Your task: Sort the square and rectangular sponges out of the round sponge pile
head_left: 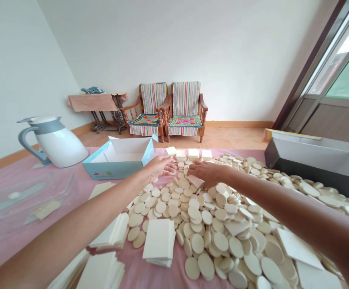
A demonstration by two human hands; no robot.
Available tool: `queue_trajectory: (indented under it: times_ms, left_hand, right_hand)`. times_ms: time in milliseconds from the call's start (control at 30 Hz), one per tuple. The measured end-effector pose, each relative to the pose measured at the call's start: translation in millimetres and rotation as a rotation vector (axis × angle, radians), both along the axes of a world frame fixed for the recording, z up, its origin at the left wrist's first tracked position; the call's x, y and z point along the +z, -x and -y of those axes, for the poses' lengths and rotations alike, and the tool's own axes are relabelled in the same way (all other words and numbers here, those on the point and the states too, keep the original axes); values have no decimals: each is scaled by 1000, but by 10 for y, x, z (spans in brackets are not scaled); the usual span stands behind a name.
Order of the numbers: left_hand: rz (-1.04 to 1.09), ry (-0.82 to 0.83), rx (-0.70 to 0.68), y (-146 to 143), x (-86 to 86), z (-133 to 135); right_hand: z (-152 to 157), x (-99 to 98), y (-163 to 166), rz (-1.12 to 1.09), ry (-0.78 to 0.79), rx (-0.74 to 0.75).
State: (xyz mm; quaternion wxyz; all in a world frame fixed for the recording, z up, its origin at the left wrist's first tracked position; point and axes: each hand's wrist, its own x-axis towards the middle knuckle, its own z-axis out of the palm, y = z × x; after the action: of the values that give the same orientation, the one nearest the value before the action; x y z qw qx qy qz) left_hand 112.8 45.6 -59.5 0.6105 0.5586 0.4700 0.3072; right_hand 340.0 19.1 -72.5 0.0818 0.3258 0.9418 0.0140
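Note:
A big heap of pale, wood-coloured round discs (194,212) spreads in front of me. My left hand (161,167) reaches to the heap's far left side, fingers stretched out and apart, with nothing visible in it. Palm down over the discs, my right hand (207,172) has its fingers extended. A pale square tile (196,181) lies tilted just under that hand; I cannot tell whether the thumb touches it. Past the hands stand several small stacks of square tiles (193,153). Closer to me is another stack of square tiles (159,241), with more stacks (102,273) to its left.
An open light-blue box (117,168) stands left of my left hand. Beyond it are a white jug (63,146) and a clear plastic container (0,200). A black box (313,168) sits at the right. The pink cloth (138,269) covers the surface. Two armchairs (185,104) stand behind.

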Motion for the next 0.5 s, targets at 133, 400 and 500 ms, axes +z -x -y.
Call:
queue_trajectory:
  times_ms: [133,400,500]
  left_hand:
    - [-36,30,-38,-91,-106,47]
    - [74,125,-95,-375,-112,255]
    - [196,154,-92,-529,-74,381]
  right_hand:
    - [40,16,-26,-12,12,-80]
    - [73,237,-46,-202,39,-307]
    - [189,381,114,-265,-36,-296]
